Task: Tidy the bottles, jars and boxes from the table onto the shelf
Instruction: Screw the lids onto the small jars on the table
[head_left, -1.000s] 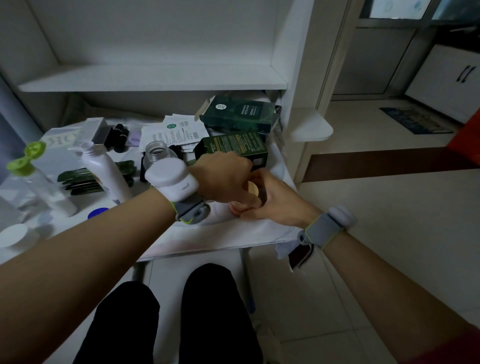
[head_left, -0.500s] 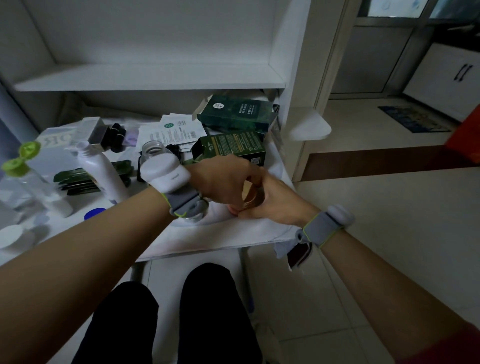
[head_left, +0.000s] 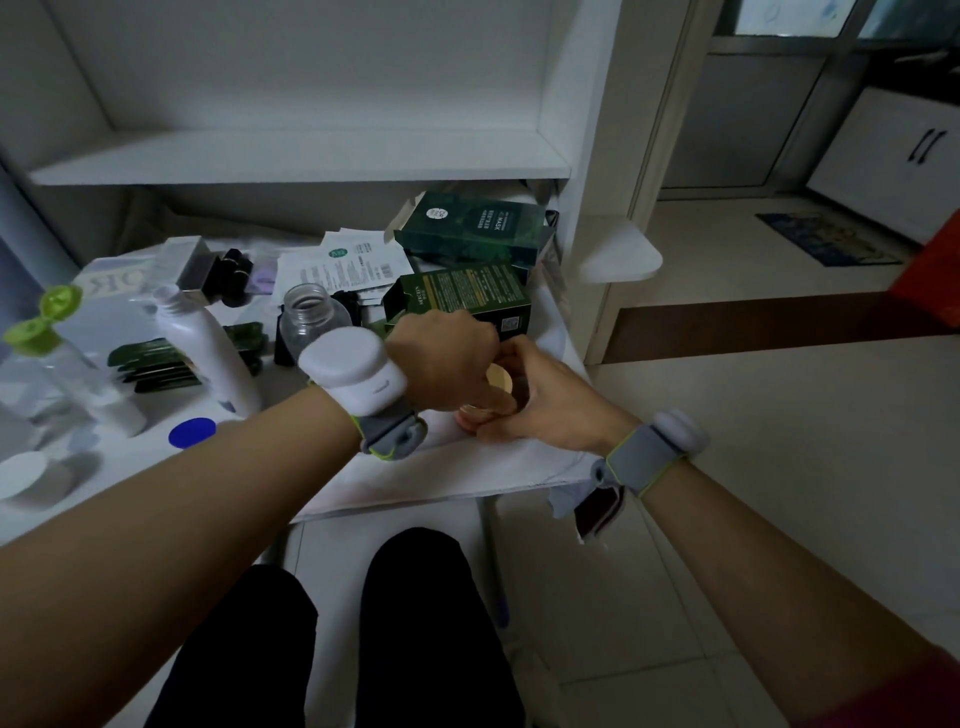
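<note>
Jar largely hidden, seemingly gold-lidded.

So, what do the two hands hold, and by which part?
A small gold jar: the left hand grips its top, the right hand its side.

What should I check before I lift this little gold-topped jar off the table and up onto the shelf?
1. Right hand grips the jar: ok, fingers curled round its side.
2. Left hand on the jar's top: ok, fingers curled over it.
3. Top screwed tight: cannot tell, the hands cover it.
4. Room on the shelf: ok, bare board in view above.
5. Clearance from the green box: cannot tell, it stands right behind the left hand.
</note>
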